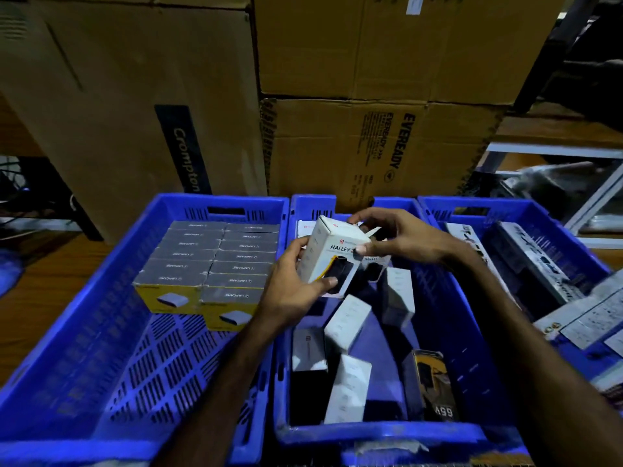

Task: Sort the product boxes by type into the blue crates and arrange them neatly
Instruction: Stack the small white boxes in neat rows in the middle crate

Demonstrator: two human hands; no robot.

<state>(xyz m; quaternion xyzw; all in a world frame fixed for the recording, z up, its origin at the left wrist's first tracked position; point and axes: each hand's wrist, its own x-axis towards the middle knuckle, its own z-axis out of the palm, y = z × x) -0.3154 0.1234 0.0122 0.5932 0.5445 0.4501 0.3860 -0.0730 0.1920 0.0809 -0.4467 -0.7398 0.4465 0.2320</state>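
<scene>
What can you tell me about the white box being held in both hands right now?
The white Halley box looks like printed cardboard, with black lettering, a small red logo on top and a dark product picture below. It is tilted above the middle blue crate. The left hand grips its lower side; the right hand pinches its upper end.

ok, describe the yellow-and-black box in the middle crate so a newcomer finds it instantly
Of the three blue crates, take the middle crate, where loose boxes lie jumbled. Look at its near right corner, below the right hand. The yellow-and-black box lies there with "65W" printed at its near end; the loose boxes to its left are white or black.
</scene>
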